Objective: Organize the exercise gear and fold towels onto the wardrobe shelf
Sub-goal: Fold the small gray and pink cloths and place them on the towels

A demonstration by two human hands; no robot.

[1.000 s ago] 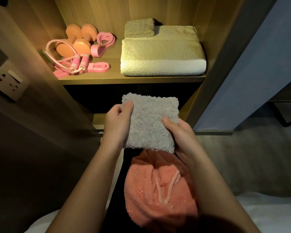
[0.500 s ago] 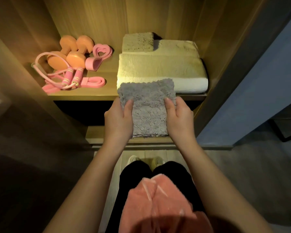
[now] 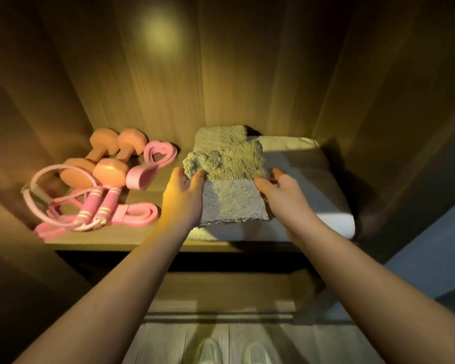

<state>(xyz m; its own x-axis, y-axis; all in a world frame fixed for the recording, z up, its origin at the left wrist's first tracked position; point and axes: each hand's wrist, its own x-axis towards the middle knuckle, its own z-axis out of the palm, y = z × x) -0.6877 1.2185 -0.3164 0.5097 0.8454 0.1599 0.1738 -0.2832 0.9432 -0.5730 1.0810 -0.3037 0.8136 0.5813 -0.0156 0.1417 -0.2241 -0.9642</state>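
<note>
A small folded grey towel (image 3: 231,185) is held from both sides over the big folded white towel (image 3: 323,195) on the wardrobe shelf (image 3: 111,237). My left hand (image 3: 183,198) grips its left edge and my right hand (image 3: 281,193) grips its right edge. Another small grey folded towel (image 3: 218,135) lies behind it on the white towel. On the shelf's left side sit two orange dumbbells (image 3: 103,158), a pink skipping rope (image 3: 90,208) and pink resistance bands (image 3: 153,164).
The wardrobe's wooden back and side walls close in the shelf. A lower shelf (image 3: 221,292) lies below. The floor and my shoes (image 3: 231,350) show at the bottom. A grey wall (image 3: 436,248) stands to the right.
Both hands carried the small grey towel up and forward, from in front of the shelf onto the white towel. The view moved closer; the pink towel on my lap is out of sight.
</note>
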